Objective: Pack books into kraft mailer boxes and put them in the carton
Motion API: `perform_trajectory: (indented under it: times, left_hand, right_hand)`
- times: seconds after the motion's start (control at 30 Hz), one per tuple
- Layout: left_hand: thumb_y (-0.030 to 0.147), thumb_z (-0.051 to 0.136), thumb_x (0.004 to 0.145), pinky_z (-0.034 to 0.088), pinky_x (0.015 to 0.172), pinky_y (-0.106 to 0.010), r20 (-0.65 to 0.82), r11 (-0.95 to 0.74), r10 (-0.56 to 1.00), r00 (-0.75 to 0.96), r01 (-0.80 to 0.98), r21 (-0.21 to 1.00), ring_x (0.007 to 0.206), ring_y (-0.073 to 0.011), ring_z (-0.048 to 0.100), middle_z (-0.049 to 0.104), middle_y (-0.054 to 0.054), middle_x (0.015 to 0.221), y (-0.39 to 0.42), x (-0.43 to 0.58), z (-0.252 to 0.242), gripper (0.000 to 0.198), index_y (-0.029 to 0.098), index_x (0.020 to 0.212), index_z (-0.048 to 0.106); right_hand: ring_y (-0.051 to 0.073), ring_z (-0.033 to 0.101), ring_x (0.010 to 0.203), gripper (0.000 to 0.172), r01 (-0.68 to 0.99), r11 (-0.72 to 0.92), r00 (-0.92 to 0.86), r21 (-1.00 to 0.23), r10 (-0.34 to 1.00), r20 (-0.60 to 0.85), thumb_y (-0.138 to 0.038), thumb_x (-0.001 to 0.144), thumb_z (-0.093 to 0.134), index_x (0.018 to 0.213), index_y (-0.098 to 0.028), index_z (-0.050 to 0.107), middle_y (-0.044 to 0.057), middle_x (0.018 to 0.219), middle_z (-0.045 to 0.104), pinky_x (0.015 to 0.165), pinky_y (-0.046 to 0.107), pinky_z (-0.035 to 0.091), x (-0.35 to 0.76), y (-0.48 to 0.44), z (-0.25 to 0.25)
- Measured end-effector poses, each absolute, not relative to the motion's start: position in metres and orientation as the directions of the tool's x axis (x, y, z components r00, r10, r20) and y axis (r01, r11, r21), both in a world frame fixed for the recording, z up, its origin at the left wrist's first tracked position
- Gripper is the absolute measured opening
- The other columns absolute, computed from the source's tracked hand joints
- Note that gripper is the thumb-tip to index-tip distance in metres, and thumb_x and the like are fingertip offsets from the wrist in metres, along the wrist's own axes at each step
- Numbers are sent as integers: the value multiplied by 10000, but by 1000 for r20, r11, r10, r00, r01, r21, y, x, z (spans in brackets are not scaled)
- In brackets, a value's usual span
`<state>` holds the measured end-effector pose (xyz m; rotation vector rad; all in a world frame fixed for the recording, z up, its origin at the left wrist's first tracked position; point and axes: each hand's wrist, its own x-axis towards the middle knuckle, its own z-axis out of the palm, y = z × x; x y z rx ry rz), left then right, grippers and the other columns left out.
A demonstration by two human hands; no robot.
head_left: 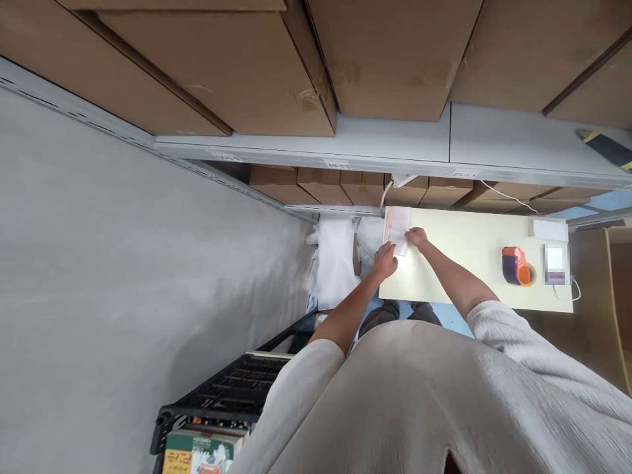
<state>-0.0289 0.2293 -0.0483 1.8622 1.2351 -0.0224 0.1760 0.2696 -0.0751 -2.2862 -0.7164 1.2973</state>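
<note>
Both bare hands are closed on the edges of a flat, pale packet: the right grip (pixel 416 237) pinches its right side, and the left grip (pixel 386 261) has curled fingers at its lower left corner. The packet (pixel 397 224) lies at the far left end of the pale yellow table (pixel 454 263), close to the back edge; it is thin and rectangular, whitish with a pink tint and a slight sheen as of plastic film, though its print is too small to read and the fingers cover part of its lower edge. A white cord (pixel 386 192) hangs just behind it. Left of the table, white plastic sheeting (pixel 336 263) is heaped near the left hand. Well to the right stand an orange and purple tape dispenser (pixel 514 266), a white box (pixel 550 230) and a blurred-out item (pixel 555 263) with a white cable beside it. Behind the table, a grey shelf (pixel 395 141) with cardboard boxes (pixel 390 59) bounds the space; a grey wall (pixel 148 263) closes the left side, with a black crate (pixel 217 388) of books (pixel 212 454) by the person's left arm, and a big carton (pixel 590 283) stands at the table's right end.
</note>
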Motion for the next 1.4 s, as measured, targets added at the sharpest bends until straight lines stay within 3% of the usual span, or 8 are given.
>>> perform_trajectory:
  times: [0.2,0.33,0.47,0.7,0.97,1.4]
  left_hand:
    - [189,541,1026,344,1382,-513,-506,-261,683,526,823,504,1722,-329,340,333,-154,1869,227,-24,-34,668,181,1691,480]
    - [179,536,1020,299,1395,-519,-520,-323,660,542,830,456,1732,-325,319,339,-171,1863,230,-23,-26,680,171,1696,463]
    - [187,553,1007,233,1411,-563,-540,-329,649,537,837,437,1734,-343,307,342,-197,1856,234,-19,-22,682,158,1683,471]
    - [256,581,1026,299,1389,-529,-508,-255,694,510,834,489,1729,-341,322,359,-180,1852,230,-25,-17,662,192,1679,493]
    - [220,518,1051,348,1366,-526,-437,-267,738,514,818,510,1708,-345,363,369,-180,1847,196,-27,-3,640,185,1689,489]
    - [237,526,1070,342,1375,-510,-333,-112,889,314,855,507,1705,-318,364,398,-157,1834,88,-15,30,614,200,1683,501]
  right_hand:
    - [229,696,881,176,294,-789,506,-539,607,-613,-167,720,698,861,-256,641,21,861,741,812,312,565,173,268,-68]
    - [241,706,913,269,263,-765,528,-588,624,-575,-162,720,689,961,-267,634,8,864,735,878,334,585,172,261,-67]
    - [233,696,911,222,247,-730,517,-637,656,-550,-203,746,668,958,-268,647,1,889,731,930,358,591,176,243,-68]
    - [235,718,977,160,253,-728,516,-637,659,-548,-235,814,641,961,-258,702,27,982,778,963,371,599,195,183,-50]
    - [231,733,934,162,259,-743,540,-617,641,-545,-222,821,648,964,-239,721,61,1056,800,875,349,595,224,128,-16]
    - [238,745,968,130,476,-431,274,-767,901,-336,-256,784,624,877,-260,715,50,1021,811,951,383,600,240,82,-3]
